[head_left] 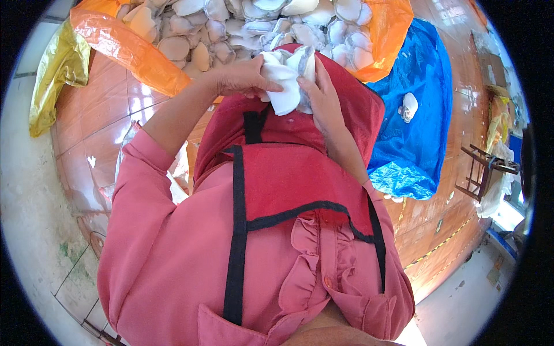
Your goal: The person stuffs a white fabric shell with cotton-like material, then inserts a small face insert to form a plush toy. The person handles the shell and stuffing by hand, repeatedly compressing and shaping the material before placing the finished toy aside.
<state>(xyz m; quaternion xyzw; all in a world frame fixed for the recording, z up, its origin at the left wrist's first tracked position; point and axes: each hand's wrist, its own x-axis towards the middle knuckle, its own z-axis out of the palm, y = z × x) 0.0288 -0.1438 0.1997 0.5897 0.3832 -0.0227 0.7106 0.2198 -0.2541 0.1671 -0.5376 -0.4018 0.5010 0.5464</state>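
Above my lap I hold a few soft white pieces (281,89) with rounded edges and some grey on them, bunched together; their exact kind is unclear. My left hand (242,79) grips them from the left, thumb lying over the white front. On the other side, my right hand (326,102) pinches a piece with a grey edge, thumb in front and fingers partly hidden behind. Just beyond both hands lies a large heap of similar white, grey and cream rounded pieces (231,34). A red apron (294,179) with black trim covers my lap.
Orange plastic sheeting (124,49) flanks the heap. To the right, a blue plastic sheet (418,75) carries a small whitish piece (408,108). Yellow plastic (60,78) hangs at the far left. A small wooden stool (479,173) stands right on the tiled floor.
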